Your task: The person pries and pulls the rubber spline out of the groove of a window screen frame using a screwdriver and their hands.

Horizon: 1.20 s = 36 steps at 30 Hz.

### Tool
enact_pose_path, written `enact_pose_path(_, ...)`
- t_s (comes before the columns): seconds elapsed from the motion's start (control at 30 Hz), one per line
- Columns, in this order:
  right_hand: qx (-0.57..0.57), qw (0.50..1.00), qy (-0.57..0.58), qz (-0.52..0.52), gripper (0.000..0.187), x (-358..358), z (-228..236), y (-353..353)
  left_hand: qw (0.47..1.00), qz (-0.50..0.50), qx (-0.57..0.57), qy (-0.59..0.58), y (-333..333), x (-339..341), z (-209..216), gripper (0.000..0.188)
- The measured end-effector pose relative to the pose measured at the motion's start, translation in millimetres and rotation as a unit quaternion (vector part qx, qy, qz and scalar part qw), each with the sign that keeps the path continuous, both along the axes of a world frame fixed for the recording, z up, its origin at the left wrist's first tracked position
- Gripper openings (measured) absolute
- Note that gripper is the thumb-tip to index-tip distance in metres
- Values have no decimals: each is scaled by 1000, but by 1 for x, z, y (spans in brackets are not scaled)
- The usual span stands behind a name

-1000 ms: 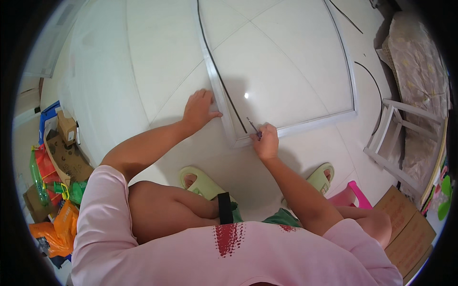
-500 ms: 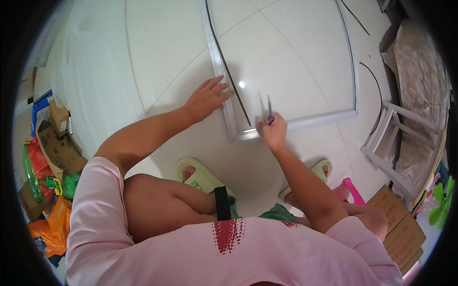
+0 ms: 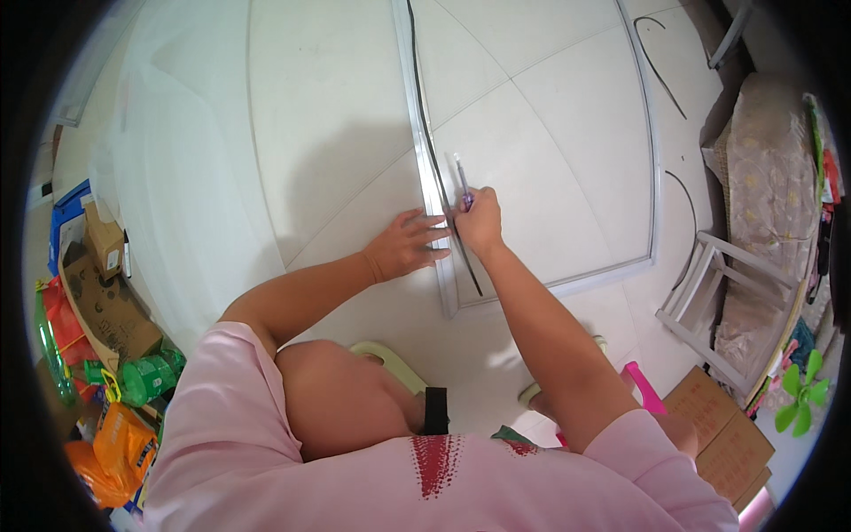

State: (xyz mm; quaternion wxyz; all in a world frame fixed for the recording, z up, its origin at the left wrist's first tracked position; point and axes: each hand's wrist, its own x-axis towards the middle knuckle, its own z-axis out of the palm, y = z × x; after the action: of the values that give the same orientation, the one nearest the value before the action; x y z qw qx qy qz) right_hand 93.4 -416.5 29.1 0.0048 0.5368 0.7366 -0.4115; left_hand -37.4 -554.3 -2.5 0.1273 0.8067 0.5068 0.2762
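Note:
A silver metal frame (image 3: 585,279) lies flat on the tiled floor in front of me. Along its left bar runs a thin black rubber strip (image 3: 468,266), its near end loose inside the frame's corner. My left hand (image 3: 406,245) rests on that bar, fingers spread, the tips at the strip. Just right of the strip, my right hand (image 3: 481,222) is closed around the purple handle of a slim screwdriver (image 3: 464,183), whose shaft points away from me.
White sheer sheeting (image 3: 177,177) spreads over the floor at left, beside a cardboard box (image 3: 111,310) and green bottles (image 3: 151,377). Loose black strips (image 3: 694,217) lie at right, near a grey stool (image 3: 709,301). Brown cartons (image 3: 714,426) and a pink stool (image 3: 647,390) are close by.
My right hand with the screwdriver has moved away from the near corner, up along the left bar. My left hand stays on the bar, and the view has shifted forward.

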Motion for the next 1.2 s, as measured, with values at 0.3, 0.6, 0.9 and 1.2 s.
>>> enact_pose_path(0.3,-3,996,-89,3,16,-8,3,2,1000,2,11,-29,2,-2,-4,32)
enact_pose_path(0.6,29,1000,-1,3,25,-7,-6,-4,995,-13,1,-102,1,-12,-3,27)
enact_pose_path(0.9,23,999,9,39,24,11,-23,9,951,277,-96,-93,87,-110,41,55)
enact_pose_path(1.2,19,995,-101,11,22,-19,-19,29,922,357,-110,-106,105,-141,11,68)
